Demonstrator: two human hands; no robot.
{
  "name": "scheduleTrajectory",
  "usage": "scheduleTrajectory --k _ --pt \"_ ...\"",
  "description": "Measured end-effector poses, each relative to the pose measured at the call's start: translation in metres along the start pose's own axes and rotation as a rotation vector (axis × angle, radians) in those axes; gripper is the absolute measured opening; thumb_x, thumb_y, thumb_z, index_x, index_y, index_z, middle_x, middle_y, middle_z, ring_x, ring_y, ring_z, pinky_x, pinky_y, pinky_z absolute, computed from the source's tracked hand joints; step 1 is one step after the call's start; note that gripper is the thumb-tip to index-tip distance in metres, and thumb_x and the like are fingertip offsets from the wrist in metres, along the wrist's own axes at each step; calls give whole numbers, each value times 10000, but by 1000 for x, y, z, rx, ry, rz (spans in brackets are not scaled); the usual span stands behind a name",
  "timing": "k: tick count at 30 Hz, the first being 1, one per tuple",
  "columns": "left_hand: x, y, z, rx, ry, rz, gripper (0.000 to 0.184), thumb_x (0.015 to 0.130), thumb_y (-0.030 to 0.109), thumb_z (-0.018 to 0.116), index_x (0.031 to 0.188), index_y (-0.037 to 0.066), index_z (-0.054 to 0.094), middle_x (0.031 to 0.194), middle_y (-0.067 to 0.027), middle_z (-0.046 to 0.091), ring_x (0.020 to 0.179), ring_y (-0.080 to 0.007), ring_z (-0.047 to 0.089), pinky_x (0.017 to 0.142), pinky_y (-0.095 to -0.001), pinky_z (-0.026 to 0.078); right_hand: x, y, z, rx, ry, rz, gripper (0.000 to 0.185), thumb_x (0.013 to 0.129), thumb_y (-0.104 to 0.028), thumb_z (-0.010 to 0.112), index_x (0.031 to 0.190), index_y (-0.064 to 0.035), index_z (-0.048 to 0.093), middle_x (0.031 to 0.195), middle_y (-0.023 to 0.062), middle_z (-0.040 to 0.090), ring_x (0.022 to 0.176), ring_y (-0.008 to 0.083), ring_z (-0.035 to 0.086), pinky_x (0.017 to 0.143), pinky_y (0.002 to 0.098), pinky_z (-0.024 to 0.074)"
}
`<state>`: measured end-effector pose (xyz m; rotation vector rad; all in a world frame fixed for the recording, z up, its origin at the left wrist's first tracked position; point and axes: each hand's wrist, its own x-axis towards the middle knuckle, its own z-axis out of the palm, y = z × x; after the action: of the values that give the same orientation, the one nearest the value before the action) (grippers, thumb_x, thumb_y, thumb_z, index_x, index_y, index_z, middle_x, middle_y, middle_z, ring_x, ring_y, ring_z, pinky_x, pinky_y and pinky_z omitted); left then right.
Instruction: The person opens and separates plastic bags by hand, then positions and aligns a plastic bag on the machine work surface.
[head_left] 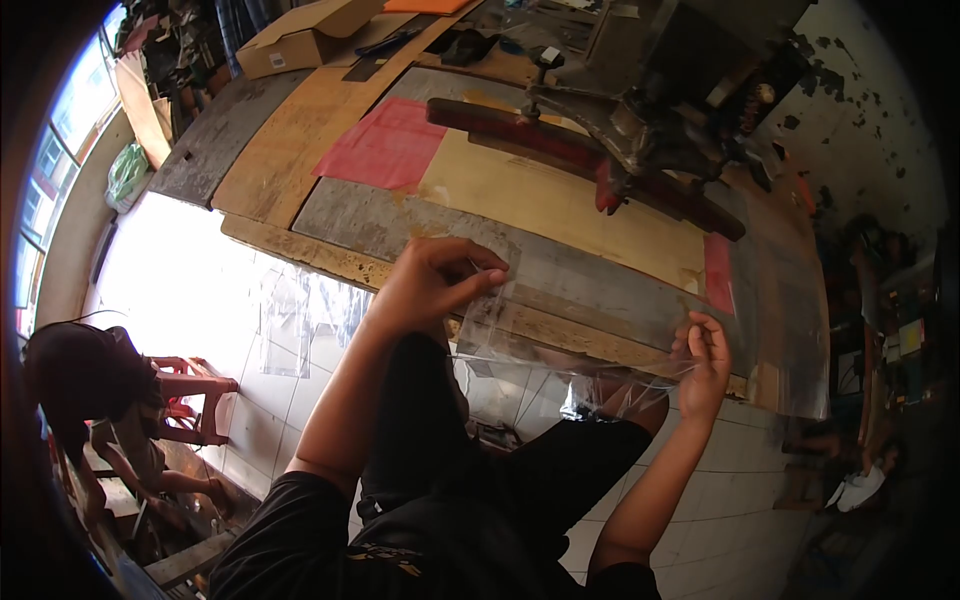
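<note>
Plastic sheet (545, 350) hangs by front edge of table (345, 215), left hand (450, 275) pinching one end, right hand (706, 365) loosely holding the other; might snag or tear if dragged against rough edge.

We have film (570, 365) between left hand (440, 280) and right hand (705, 365), table (350, 218) behind, box (300, 42) seemingly on its far left.

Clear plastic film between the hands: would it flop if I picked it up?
The clear plastic film would probably flop, because it wrinkles and sags. It's likely light, since it looks thin and see-through. Its shiny surface might feel slippery.
</note>
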<state>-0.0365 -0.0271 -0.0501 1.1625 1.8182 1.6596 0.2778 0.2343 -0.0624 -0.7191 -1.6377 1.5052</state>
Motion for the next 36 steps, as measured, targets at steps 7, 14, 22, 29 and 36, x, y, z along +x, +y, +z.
scheduleTrajectory --k 7,14,22,29,36 --pt "-1 2 -2 -170 7 -46 244 971 62 795 1211 22 774 939 -56 797 804 -49 719 731 -231 554 -1 -1 -1 19 -38 -10 290 1036 -178 743 1281 -33 687 994 27 682 885 106 642 818 267 525" --pt "4 -2 -8 -77 -33 -25 408 955 30 803 1354 33 720 931 -30 785 863 -55 719 809 -231 552 -2 -18 -7 -131 -196 39 327 1005 -104 780 1296 -3 672 1058 38 690 953 113 670 873 264 561" --pt "8 -11 -15 -156 -77 -35 418 969 28 794 1374 19 692 1036 -41 782 975 -82 735 892 -250 568 0 -60 -8 -391 -400 10 304 1003 -26 744 1305 10 737 1091 60 672 991 136 687 887 276 596" --pt "7 -9 -19 -213 -93 -31 415 984 38 783 1382 -2 674 1020 -32 768 958 -76 723 868 -235 562 6 -70 -2 -473 -507 -146 297 1005 25 711 1297 -3 758 1104 84 691 986 159 704 874 293 636" --pt "8 -6 -20 -202 -110 -75 403 992 38 775 1379 -4 674 977 -5 743 911 -41 690 811 -207 541 10 -73 -1 -528 -524 -167 80 968 24 748 1048 26 750 1045 79 705 946 162 696 852 314 604"
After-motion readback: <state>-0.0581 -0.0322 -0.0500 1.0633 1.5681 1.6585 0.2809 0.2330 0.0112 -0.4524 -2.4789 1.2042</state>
